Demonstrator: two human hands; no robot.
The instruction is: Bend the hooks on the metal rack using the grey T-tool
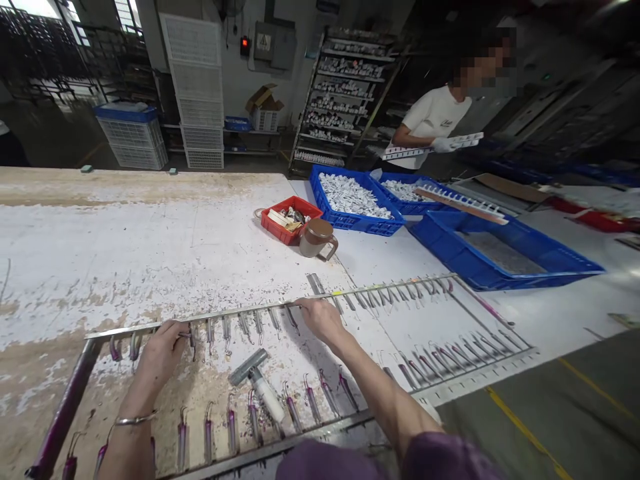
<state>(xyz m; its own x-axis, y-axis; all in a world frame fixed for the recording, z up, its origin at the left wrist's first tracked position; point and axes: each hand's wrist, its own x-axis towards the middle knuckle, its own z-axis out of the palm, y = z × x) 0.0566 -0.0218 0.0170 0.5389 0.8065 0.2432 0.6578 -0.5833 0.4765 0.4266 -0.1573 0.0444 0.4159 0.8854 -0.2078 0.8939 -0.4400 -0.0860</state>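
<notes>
A long metal frame (245, 310) lies flat on the worktable, with rows of hooked metal clips (259, 327) along its two long rails. Many clips are purple-stained, and so is the frame's left end bar. My left hand (161, 357) is closed at the far rail, thumb and fingers around one of the clips there; the fingertips are partly hidden. Further right along that rail, my right hand (323, 321) pinches the frame beside a clip. Between my forearms, inside the frame, rests a scraper (265, 390) with a pale handle and a wide grey head.
A brown lidded mug (316, 239) stands beside a red basket (285, 232) of scraps. Blue crates (360, 223) at the back right hold small white parts; another blue crate (550, 260) is nearer. Behind, a gloved co-worker (437, 123) carries white strips near a loaded rack (340, 93).
</notes>
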